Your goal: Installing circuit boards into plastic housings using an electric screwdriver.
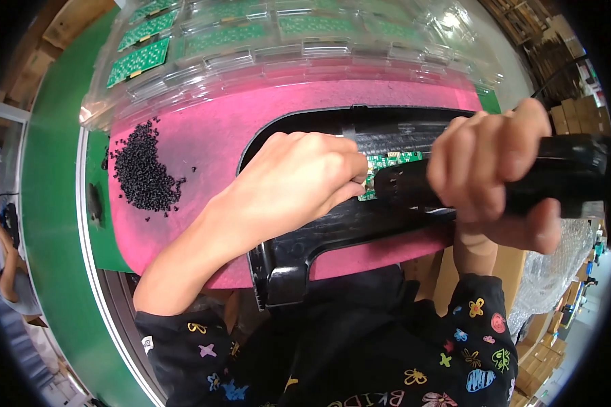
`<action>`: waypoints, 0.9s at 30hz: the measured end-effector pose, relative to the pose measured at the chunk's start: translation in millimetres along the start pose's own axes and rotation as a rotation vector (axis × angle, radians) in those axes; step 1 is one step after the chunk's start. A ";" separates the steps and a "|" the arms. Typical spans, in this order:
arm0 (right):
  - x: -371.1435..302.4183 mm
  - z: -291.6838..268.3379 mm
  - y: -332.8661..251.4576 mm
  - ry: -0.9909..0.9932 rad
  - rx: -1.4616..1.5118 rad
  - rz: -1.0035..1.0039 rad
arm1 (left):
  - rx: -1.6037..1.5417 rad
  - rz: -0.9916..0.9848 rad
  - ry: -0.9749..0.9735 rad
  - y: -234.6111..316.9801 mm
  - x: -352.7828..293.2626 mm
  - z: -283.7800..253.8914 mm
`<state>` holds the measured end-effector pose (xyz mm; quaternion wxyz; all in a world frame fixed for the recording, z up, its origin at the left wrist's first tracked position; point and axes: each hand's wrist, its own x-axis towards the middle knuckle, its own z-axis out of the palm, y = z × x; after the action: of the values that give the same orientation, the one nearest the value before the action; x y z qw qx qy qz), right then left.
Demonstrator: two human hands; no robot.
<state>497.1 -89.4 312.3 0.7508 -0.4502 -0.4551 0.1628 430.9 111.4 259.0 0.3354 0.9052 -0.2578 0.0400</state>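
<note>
A curved black plastic housing (pixel 360 234) lies hollow side up on the pink mat (pixel 204 108). Inside it sits a green circuit board (pixel 404 158), partly covered by my hands and the tool. My left hand (pixel 305 169) reaches over the housing, its fingers pinched together at the board's left edge; whatever they hold is hidden. My right hand (pixel 482 163) is wrapped round a black electric screwdriver (pixel 557 169), held slanted above the board. Its front end points toward my left fingertips, and I cannot make out whether the bit touches anything.
Small black screws (pixel 142 169) form a heap on the mat's left side. Clear plastic trays (pixel 319 49) with green boards (pixel 139 62) line the back. Bubble wrap (pixel 557 264) and a cardboard box (pixel 509 275) are at the right. Another person (pixel 10 264) is at far left.
</note>
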 end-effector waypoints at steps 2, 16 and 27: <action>1.0 -4.4 0.4 0.055 0.088 -0.147 | -0.047 0.078 0.086 -0.8 0.7 0.7; -3.5 -24.7 10.4 0.048 0.312 -0.485 | -0.195 0.158 0.154 6.5 8.7 0.3; -22.7 -23.6 -37.3 0.210 -0.150 -0.091 | 0.061 0.000 -0.025 10.0 11.3 1.4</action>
<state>498.4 -136.9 326.6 0.7652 -0.4984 -0.4048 0.0464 435.6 99.1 266.5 0.3046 0.9154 -0.2607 0.0367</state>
